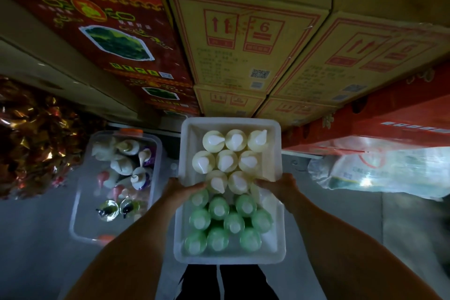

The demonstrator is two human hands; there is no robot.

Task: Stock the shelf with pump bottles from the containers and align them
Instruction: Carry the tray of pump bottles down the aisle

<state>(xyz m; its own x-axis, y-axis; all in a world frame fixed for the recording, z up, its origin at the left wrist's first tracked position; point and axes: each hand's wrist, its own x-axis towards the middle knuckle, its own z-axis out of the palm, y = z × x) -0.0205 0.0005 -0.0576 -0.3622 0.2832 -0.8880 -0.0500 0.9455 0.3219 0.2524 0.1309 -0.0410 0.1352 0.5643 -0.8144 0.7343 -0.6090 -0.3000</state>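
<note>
Translucent plastic tray (276, 134), round pump bottles (226, 161), left grip (181, 190) and right grip (280, 185) clamped on rim.

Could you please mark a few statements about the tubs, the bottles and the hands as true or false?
1. Both hands, left hand and right hand, grip the white rectangular plastic tub. True.
2. The pale yellow pump bottles stand at the tub's far end. True.
3. The green pump bottles lie loose on the floor. False: they stand in the tub's near end.
4. The clear plastic bin to the left holds only green bottles. False: it holds mixed bottles.
</note>
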